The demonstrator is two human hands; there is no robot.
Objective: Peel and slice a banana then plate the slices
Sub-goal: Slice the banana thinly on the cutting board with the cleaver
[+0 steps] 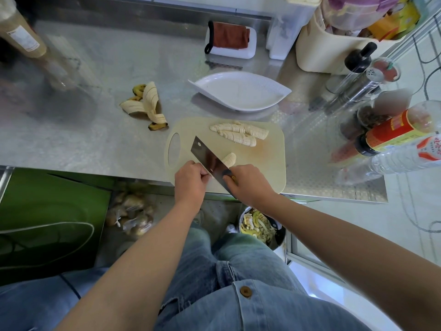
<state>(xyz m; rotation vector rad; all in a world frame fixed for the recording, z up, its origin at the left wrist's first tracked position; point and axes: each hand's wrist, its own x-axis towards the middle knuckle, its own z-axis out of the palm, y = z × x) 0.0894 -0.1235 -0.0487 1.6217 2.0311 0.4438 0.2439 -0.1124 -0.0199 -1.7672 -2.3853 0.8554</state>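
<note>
Here, right hand (248, 181) gripping cleaver (207, 156), left hand (189, 179) curled on banana stub (230, 158) across blade

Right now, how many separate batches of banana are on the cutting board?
2. A fanned heap of slices lies at the far side of the cutting board; a short sliced piece sits against the knife at the near side. More may be hidden behind its blade.

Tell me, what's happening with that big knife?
A person is slicing a banana on a cutting board. The right hand grips the knife, and the left hand holds the banana beside the blade. Finished slices lie farther back on the board. The plate behind has none yet, and the peel sits on the counter.
</note>
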